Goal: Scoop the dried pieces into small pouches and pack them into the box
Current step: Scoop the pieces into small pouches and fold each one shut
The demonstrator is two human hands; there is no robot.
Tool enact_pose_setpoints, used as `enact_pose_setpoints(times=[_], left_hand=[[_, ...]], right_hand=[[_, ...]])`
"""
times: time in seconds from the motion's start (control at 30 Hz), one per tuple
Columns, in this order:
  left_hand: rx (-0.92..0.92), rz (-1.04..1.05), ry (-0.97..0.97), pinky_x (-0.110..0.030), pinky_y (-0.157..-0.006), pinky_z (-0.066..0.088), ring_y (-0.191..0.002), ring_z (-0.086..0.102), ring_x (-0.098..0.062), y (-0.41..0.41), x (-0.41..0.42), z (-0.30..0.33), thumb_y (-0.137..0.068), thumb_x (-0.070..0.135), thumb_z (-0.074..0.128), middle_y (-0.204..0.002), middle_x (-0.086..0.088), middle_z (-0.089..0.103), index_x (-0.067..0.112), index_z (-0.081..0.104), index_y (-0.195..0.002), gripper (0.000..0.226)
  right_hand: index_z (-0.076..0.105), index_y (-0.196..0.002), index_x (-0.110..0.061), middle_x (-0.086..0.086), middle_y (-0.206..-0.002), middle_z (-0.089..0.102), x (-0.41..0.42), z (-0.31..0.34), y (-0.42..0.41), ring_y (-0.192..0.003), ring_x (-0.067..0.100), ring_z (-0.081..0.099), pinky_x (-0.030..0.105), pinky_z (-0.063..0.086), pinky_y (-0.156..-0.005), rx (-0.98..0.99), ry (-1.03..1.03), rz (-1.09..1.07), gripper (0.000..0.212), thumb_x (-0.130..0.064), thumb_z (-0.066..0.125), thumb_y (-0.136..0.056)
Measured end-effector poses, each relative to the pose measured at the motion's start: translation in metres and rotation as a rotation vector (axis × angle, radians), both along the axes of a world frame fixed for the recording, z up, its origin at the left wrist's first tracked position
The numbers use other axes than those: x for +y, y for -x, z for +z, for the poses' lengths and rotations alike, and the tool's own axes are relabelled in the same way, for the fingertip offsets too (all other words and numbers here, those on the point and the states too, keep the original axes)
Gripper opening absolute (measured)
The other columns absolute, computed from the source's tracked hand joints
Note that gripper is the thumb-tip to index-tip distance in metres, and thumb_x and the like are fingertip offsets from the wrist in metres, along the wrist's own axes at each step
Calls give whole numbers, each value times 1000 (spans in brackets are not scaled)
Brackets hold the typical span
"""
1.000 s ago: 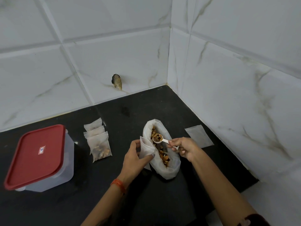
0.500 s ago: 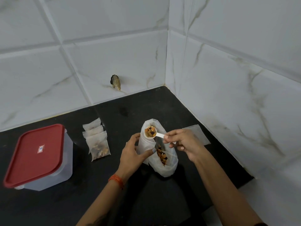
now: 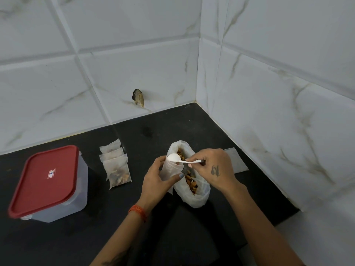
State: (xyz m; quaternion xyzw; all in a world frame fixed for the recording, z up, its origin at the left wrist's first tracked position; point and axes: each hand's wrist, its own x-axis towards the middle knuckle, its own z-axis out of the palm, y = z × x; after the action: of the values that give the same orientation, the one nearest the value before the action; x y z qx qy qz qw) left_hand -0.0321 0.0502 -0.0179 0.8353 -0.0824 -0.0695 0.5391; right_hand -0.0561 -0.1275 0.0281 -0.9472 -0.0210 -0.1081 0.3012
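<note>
- Starting at the left, a clear plastic box [image 3: 63, 198] with a rounded red lid [image 3: 44, 181] sits shut on the matt black desk [image 3: 57, 242]
- three small filled pouches [image 3: 116, 169], thin and translucent, lie overlapped in a row running away from the viewer, brown dried pieces showing through the nearest one
- the left hand [image 3: 155, 183], an orange band on its wrist, has its grip wrapped round a small pouch [image 3: 171, 168], thumb on the far side and fingers in front; the pouch stands roughly upright with its mouth up
- a white plastic spoon [image 3: 180, 159] lies nearly level with its long axis left to right, rounded bowl turned face down over the pouch mouth, handle pointing right
- the right hand [image 3: 213, 169] pinches the handle end between thumb and fingertips
- behind both hands a larger soft translucent bag [image 3: 194, 196] of dried pieces [image 3: 190, 181] lies open on the desk, long axis running away from the viewer
- a flat empty pouch [image 3: 238, 164] lies just beside the right wall tiles, partly hidden by the right hand
</note>
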Motion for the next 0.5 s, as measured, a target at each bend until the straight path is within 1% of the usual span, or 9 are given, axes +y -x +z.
enact_pose_setpoints(times=[0.07,0.13,0.2,0.27,0.33,0.37,0.43,0.5], left_hand=[[8,3,7,-26,-88,46,-110,52,-8,0,0,-1,-70,34,80,-115,15,55,54,42,-104,55],[14,3,9,-22,-86,45,-108,52,-7,0,-1,0,-71,34,80,-114,16,54,53,41,-106,56],[21,7,10,-19,-83,45,-107,52,-6,-1,0,0,-71,33,80,-112,18,54,49,41,-110,57],[37,19,5,-22,-86,46,-108,53,-7,-2,0,-1,-71,34,80,-113,16,54,43,43,-114,58],[57,46,-10,-27,-88,48,-107,54,-10,-3,0,-2,-71,35,79,-113,14,55,39,42,-116,58],[66,66,-26,-28,-88,48,-107,55,-10,-3,-1,-3,-72,37,78,-112,12,55,37,42,-116,57],[73,102,-77,-27,-86,47,-104,54,-10,-2,-1,-5,-73,39,76,-111,11,54,34,41,-116,56],[76,123,-127,-30,-88,49,-104,55,-11,-1,-3,-7,-74,42,75,-110,10,53,31,41,-117,56]], right_hand=[[74,-100,-28,-8,-93,74,1,-3,-1,-73,0,57,9,43,-68,-1,-21,2,17,-28,70,-83],[75,-99,-29,-10,-91,73,1,-6,-2,-76,1,60,13,48,-71,16,-78,-11,17,-26,71,-82],[75,-96,-30,-16,-85,71,0,-6,-3,-76,0,62,14,49,-71,59,-153,-29,16,-26,73,-81],[75,-91,-29,-20,-76,67,-3,-6,-4,-72,0,62,13,48,-66,97,-288,-74,14,-23,75,-78],[74,-89,-26,-16,-74,68,-7,-8,-5,-68,4,65,18,52,-67,102,-477,-174,12,-20,74,-78],[74,-90,-23,-13,-75,69,-9,-11,-6,-66,6,66,20,53,-68,96,-535,-238,11,-19,73,-80],[73,-93,-20,-9,-78,69,-12,-19,-8,-67,7,65,21,53,-69,101,-515,-343,12,-19,71,-82],[73,-98,-19,-7,-86,70,-12,-28,-11,-74,7,64,22,52,-71,149,-399,-358,15,-19,68,-84]])
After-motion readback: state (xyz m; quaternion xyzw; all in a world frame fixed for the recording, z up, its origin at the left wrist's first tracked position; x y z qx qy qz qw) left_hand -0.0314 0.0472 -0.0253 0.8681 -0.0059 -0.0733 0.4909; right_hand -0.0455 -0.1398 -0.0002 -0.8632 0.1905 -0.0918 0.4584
